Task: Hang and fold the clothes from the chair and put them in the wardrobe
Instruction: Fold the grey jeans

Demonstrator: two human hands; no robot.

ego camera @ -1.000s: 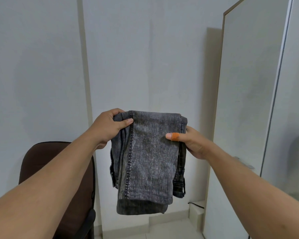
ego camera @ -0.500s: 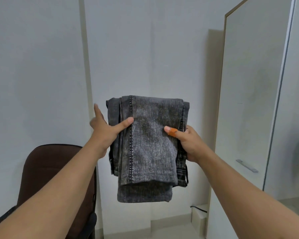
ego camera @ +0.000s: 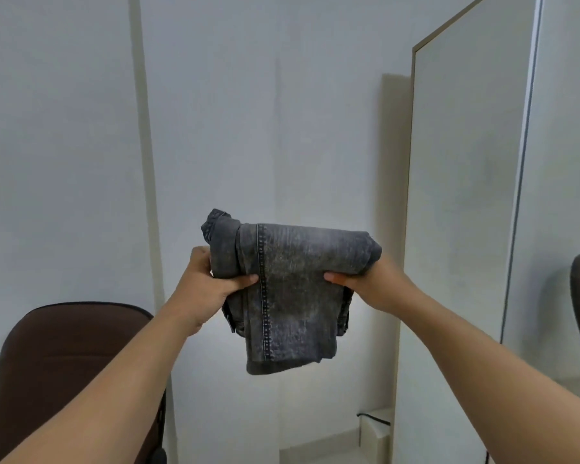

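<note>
A pair of grey acid-washed jeans (ego camera: 292, 293), folded into a thick bundle, is held up in the air in front of the white wall. My left hand (ego camera: 208, 283) grips its left side with the thumb across the front. My right hand (ego camera: 372, 283) grips the right side, thumb on the front and fingers behind. The upper fold bends over toward me and the lower layers hang down below my hands. The brown chair (ego camera: 64, 373) stands at the lower left, and no clothes show on its backrest. The open white wardrobe door (ego camera: 459, 195) stands at the right.
A mirrored panel (ego camera: 563, 195) at the far right reflects a dark chair back. A small white box (ego camera: 375, 430) with a black cable sits on the floor by the wall. A vertical trim strip (ego camera: 144, 162) runs down the wall at the left.
Both hands have shifted down the bundle and folded the jeans' top part over toward me. The bundle is now shorter and thicker. My left hand, briefly open-fingered, has closed on the denim again.
</note>
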